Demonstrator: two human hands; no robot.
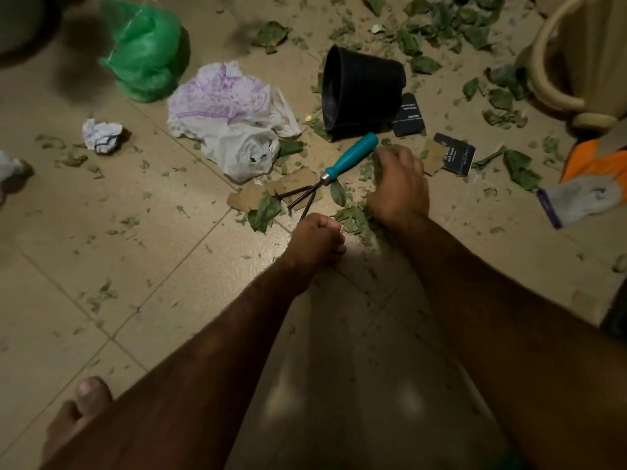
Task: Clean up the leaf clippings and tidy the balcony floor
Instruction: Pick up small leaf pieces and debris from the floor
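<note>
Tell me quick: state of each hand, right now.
Left hand: closed in a fist, nothing visible in its grip.
Right hand: closed on a bunch of leaf clippings.

The floor tiles (pixel 135 252) look like matt, finely speckled ceramic, with a faint sheen at six o'clock. At one o'clock the black pot (pixel 366 86) is smooth, glossy plastic. The hand rake (pixel 353 154) below it has a glossy teal plastic handle, a bright metal collar and dull dark tines. At eleven o'clock lies a thin, crinkled green plastic bag (pixel 146 52); at three o'clock, a knitted cloth glove (pixel 583 195). The leaf clippings (pixel 353 218) are matt.

Left hand (pixel 317 237), right hand (pixel 398 188): both curled.
</note>
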